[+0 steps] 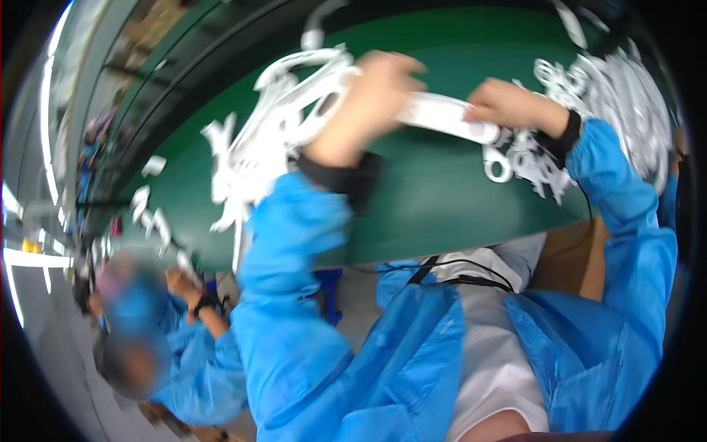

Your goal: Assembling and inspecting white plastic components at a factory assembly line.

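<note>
Green belt (442,199), both hands gripping white part (449,118)

The flat white plastic strip (445,116) spans between both grips above the green conveyor belt (434,199). Left of the left hand (372,103) lies a tangle of white plastic frames (258,155); right of the right hand (508,103), a heap of white plastic parts (626,96); scattered white plastic pieces (151,210) lie farther left

Green tabletop (434,199), curved by the lens. White plastic moulded parts lie on it: heap at right (626,96), scattered pieces at left (151,214), tangled cluster centre-left (254,155).
</note>
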Demonstrator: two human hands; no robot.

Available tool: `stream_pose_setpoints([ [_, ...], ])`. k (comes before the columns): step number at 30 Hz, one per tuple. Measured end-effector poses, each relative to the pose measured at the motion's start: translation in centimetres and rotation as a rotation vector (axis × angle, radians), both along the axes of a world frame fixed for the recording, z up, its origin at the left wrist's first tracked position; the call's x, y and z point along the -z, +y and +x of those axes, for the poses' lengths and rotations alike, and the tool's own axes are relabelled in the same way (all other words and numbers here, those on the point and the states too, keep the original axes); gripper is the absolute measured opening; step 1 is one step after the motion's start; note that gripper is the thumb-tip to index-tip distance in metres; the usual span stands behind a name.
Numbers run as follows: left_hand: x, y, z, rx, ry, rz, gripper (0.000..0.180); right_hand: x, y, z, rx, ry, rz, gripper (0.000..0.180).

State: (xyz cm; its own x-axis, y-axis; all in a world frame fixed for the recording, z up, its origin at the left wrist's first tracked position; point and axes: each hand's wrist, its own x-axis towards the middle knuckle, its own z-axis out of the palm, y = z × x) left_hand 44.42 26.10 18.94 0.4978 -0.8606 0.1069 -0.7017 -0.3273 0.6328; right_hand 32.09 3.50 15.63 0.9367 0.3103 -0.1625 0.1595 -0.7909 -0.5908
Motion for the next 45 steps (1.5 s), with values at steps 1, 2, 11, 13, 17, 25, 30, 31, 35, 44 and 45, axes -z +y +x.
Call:
stream_pose_setpoints([
  [1,-4.0,0.3,0.9,-0.168,-0.016,0.07,0.028,-1.5,-0.7,-0.2,0.12,0.066,0.02,0.045],
  [2,-4.7,1.7,4.1,-0.182,-0.158,0.044,0.025,-3.1,-1.0,0.1,0.212,0.117,0.046,0.043],
  [11,3.4,-6.7,23.7,-0.469,-0.283,0.458,0.056,-0.7,-11.8,7.4,0.791,0.204,0.0,0.069],
  [13,5.7,-8.2,26.7,-0.327,-0.284,0.537,0.058,1.5,-16.3,8.1,0.638,0.19,-0.228,0.062],
  [17,8.1,-8.6,30.2,-0.542,-0.219,0.551,0.038,-3.1,-9.2,2.0,0.445,0.182,-0.09,0.047],
  [25,-3.3,-7.4,12.9,-0.053,-0.539,-0.114,0.039,-1.4,3.8,-8.2,0.258,0.235,-0.495,0.038],
  [30,-1.0,-3.7,0.0,0.229,-0.44,-0.181,0.022,3.4,3.7,-10.2,0.311,0.052,-0.284,0.03],
  [31,-1.0,-2.1,-2.5,0.2,-0.421,-0.102,0.02,3.1,4.0,-10.1,0.307,0.037,-0.256,0.024],
  [35,2.7,2.3,-6.0,0.167,-0.473,0.086,0.024,1.2,3.3,-10.9,0.318,-0.013,-0.157,0.021],
  [44,6.0,5.9,-5.1,-0.198,-0.482,0.223,0.031,-1.9,0.9,-13.3,0.525,0.323,0.397,0.023],
  [45,5.8,6.2,-5.5,-0.297,-0.501,0.289,0.026,-1.5,1.3,-13.3,0.518,0.28,0.424,0.02],
])
